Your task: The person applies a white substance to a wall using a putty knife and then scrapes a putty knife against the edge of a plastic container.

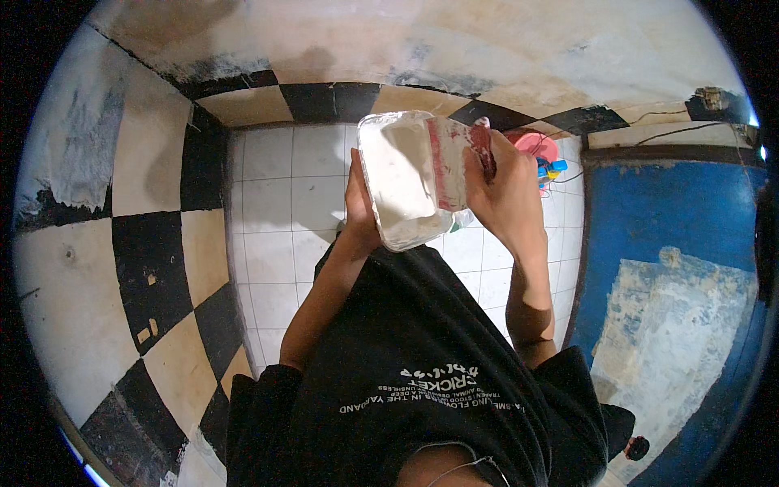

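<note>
My left hand is wrapped round the side of a rectangular white plastic tub, which is tilted so its inside shows. Smooth white paste coats the tub's inside and looks thick. At the tub's right rim my right hand grips a wide flat spreader, a putty-knife-like tool with a red edge and white smears. The spreader's broad edge lies at the rim, and whether it touches the paste I cannot tell. My right fingers close round its dark red handle.
White floor tiles lie below. A pink basin with blue and yellow things stands by the far wall. At the right is a blue door with a whitish patch; a black-and-cream checkered wall runs along the left.
</note>
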